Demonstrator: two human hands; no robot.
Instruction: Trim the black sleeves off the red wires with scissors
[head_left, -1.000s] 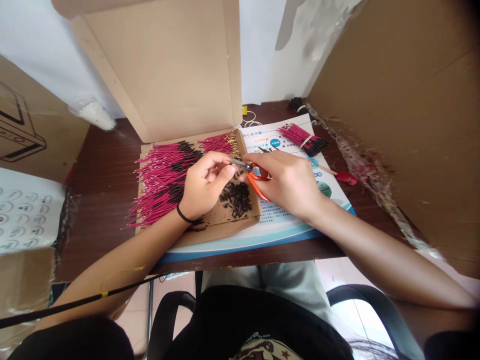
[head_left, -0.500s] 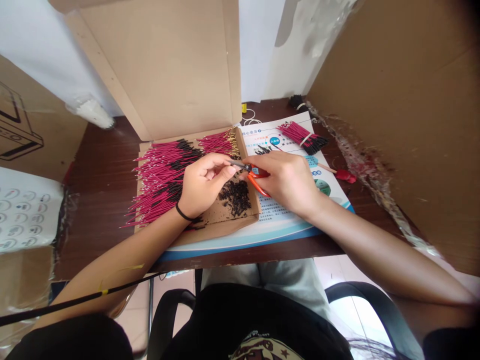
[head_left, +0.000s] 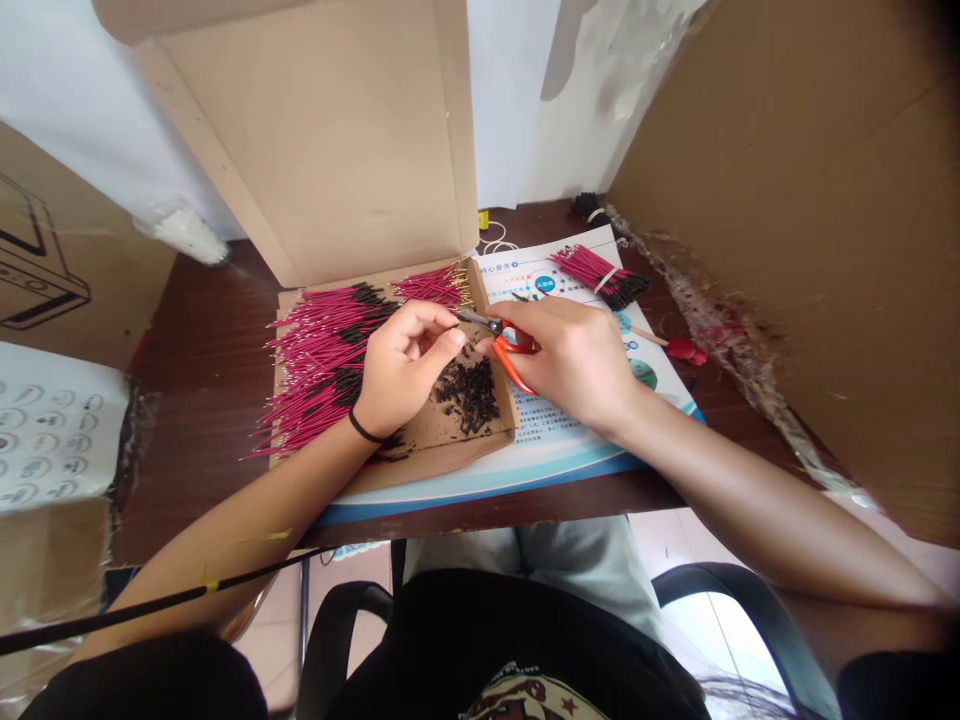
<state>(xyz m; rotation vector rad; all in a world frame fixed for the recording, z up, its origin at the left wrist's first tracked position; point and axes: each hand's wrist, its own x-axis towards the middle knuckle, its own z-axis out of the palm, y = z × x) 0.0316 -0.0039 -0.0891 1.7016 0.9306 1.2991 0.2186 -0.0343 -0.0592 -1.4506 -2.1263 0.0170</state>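
My right hand (head_left: 581, 355) is wrapped round orange-handled cutting snips (head_left: 512, 366), their metal jaws pointing left. My left hand (head_left: 405, 365) has thumb and index finger pinched together close to the jaws, on a thin dark piece too small to name. Below the fingers, a heap of short black cut pieces (head_left: 469, 393) lies in the open cardboard box (head_left: 420, 432). Many dark-pink wires with black ends (head_left: 315, 350) fill the box's left side, and a smaller group of pink wires with bare gold tips (head_left: 431, 287) lies at its back.
A banded bundle of pink wires (head_left: 596, 275) rests on the printed sheet (head_left: 570, 465), near a red flower-like item (head_left: 686, 351). Behind it sits a black bundle (head_left: 591, 208). The raised box lid (head_left: 322, 140) and a cardboard wall (head_left: 810, 230) enclose the workspace.
The snips' jaws have drawn slightly apart from my left fingertips and look more open. Both hands stay almost in place; the whole view has shifted slightly.
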